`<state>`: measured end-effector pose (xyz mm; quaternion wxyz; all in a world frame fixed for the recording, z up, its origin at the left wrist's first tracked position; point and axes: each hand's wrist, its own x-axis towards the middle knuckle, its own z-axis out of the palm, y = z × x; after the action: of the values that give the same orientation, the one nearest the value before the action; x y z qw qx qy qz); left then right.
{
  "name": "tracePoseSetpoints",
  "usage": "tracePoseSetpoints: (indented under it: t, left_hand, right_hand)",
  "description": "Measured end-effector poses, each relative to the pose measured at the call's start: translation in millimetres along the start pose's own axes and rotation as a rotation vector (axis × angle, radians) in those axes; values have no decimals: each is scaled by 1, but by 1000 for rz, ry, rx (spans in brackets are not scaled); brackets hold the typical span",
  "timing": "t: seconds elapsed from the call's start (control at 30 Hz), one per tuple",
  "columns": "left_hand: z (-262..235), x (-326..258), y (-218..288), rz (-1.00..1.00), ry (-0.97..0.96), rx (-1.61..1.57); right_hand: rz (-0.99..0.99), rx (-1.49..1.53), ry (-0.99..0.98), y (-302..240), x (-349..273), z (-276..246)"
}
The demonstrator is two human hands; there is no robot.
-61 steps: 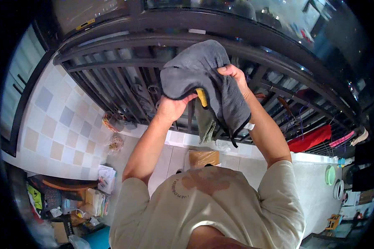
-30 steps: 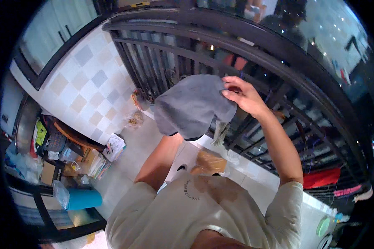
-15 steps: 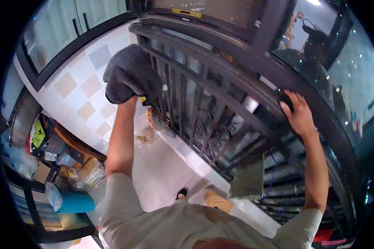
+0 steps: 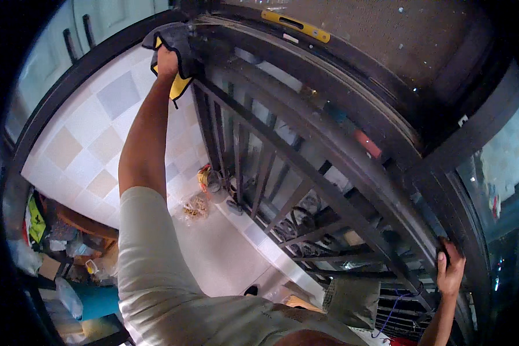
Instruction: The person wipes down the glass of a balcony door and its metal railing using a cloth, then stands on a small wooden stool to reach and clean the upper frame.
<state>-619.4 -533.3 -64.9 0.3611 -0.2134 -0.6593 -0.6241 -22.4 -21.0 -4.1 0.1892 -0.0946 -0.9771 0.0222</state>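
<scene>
My left hand (image 4: 167,63) is closed on a grey cleaning cloth (image 4: 181,40) with a yellow underside and black edging. It presses the cloth against the far left corner, where the dark frame meets the tiled wall (image 4: 118,95). Part of my fingers is hidden in its folds. On the right, my right hand (image 4: 451,270) is closed over the dark metal rail (image 4: 380,193) along the window, its fingertips curled over the far side. Between my arms stands the dark barred railing (image 4: 265,138).
A yellow spirit level (image 4: 297,26) lies on the far window ledge. On the floor by the railing's foot sit a clear bag of brownish bits (image 4: 195,207) and a jar (image 4: 213,180). A grey-green cloth (image 4: 354,300) hangs over the lower bars. Clutter and a teal container (image 4: 101,300) stand left.
My left hand has carried the cloth up and away to the frame corner, showing its yellow side. My right hand has slid nearer along the rail. The view has shifted too.
</scene>
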Motion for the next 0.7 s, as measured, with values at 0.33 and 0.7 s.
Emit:
tracePoseSetpoints:
  t: [0.33,0.7]
  left_hand:
    - [36,61,-57,65,-452,1070]
    - [77,-5,4,93,-521,715]
  right_hand:
    - [25,-67,-53,11,0,2]
    - [-29,-178,51,6,-6,9]
